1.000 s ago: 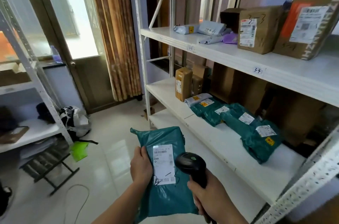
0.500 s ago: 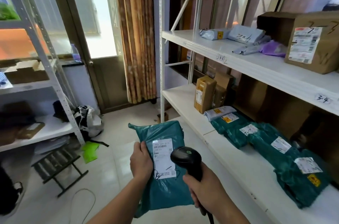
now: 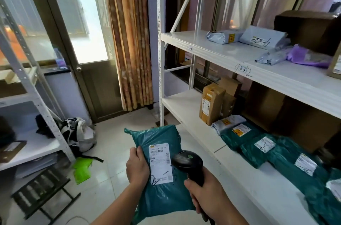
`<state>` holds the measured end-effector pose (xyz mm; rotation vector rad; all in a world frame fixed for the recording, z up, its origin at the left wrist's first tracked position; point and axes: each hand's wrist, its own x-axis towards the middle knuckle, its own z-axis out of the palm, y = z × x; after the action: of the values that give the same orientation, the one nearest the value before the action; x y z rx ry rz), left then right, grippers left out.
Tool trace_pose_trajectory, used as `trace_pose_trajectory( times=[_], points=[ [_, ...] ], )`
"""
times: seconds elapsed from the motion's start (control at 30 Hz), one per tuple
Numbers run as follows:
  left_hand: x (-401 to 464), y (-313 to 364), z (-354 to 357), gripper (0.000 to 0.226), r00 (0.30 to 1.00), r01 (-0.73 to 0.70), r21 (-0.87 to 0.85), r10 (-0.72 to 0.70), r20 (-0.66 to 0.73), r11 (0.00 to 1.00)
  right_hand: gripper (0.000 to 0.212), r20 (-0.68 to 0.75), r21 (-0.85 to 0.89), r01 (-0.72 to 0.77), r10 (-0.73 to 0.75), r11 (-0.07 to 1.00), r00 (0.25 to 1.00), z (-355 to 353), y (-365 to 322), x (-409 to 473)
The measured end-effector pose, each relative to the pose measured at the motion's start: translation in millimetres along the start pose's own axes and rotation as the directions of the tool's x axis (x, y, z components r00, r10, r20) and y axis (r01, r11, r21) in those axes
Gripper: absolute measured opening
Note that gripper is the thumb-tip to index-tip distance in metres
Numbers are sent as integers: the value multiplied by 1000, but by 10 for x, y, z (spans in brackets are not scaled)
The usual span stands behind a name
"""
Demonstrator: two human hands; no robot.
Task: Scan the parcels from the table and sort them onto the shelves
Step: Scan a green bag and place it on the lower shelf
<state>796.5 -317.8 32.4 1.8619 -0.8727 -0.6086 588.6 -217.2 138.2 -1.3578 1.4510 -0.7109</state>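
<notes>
Head view. Since the earlier frames the view has swung left: the shelf rack has slid right, and more of the door and curtain shows. Both hands have kept their hold.

Left hand grips the teal parcel at its left edge, thumb on the face beside the white label. Right hand is wrapped round the handle of the black scanner, whose head sits just beside the label.

Parcel is held in front of the body, above the floor, near the lower shelf, where similar teal bags lie.

Judged: a soft, wrinkled poly mailer, slick film, light, sags when held by one edge. Best taken across the padded middle, clear of the label.
</notes>
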Motion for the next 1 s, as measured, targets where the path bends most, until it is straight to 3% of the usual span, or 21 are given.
trace_pose_trajectory(
  times=[0.17, 0.37, 0.53, 0.7, 1.0],
  points=[
    [445, 129, 335, 38, 1000, 5, -7, -5, 20, 1000, 18, -52, -10, -44, 43, 999, 998, -89, -12, 669],
    [855, 446, 746, 36, 997, -50, -13, 50, 50, 999, 28, -354, -88, -20, -12, 996, 935, -265, -73, 1532],
    [1089, 695, 946, 34, 991, -91, -25, 93, 95, 996, 37, -327, -143, -48, -2, 988, 945, -274, -217, 2027],
    [1460, 772, 1057, 35, 992, -81, -1, 80, 96, 997, 24, -337, -248, -94, 5, 964, 942, -114, -415, 2393],
    [2435, 794, 1037, 33, 975, -108, -39, 114, 190, 993, 30, -350, -310, -132, 16, 942, 936, 347, -877, 3008]
  ],
)
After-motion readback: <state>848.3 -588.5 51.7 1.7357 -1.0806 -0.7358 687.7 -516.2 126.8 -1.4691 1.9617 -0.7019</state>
